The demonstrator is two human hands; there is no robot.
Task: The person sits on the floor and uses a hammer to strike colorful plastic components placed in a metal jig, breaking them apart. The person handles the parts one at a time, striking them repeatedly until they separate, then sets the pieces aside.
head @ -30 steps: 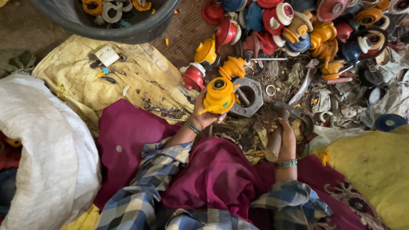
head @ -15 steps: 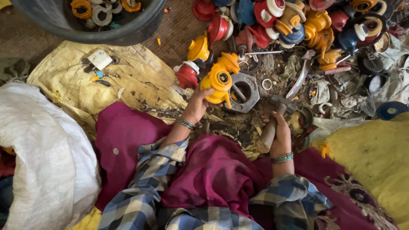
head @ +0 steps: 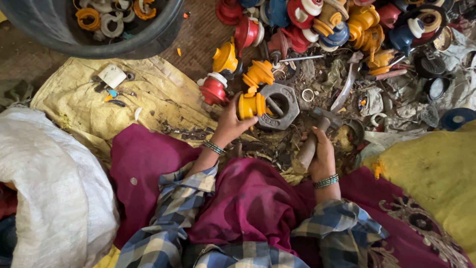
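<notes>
Since the earlier frame my left hand (head: 229, 125) has carried the yellow plastic fitting (head: 251, 105) down against the left rim of the grey hexagonal metal block (head: 278, 105); my right hand (head: 322, 158) has kept to the hammer handle (head: 310, 149).

Surface: a woven brown floor mat (head: 196, 37), overlaid by a soiled yellow sack (head: 148, 99) at its left side and a maroon cloth (head: 144, 159) along the near edge. A white sack (head: 44, 188) lies at the left edge. A black tub (head: 99, 34) of rings occupies the far left corner; a heap of red, blue and yellow fittings (head: 317, 22) fills the far edge. Metal scrap litters the middle.

Left fingers curl about the fitting's near end, pinching it; the fitting lies on its side, touching the block. Right fingers are wrapped tight round the handle, just right of the block.
</notes>
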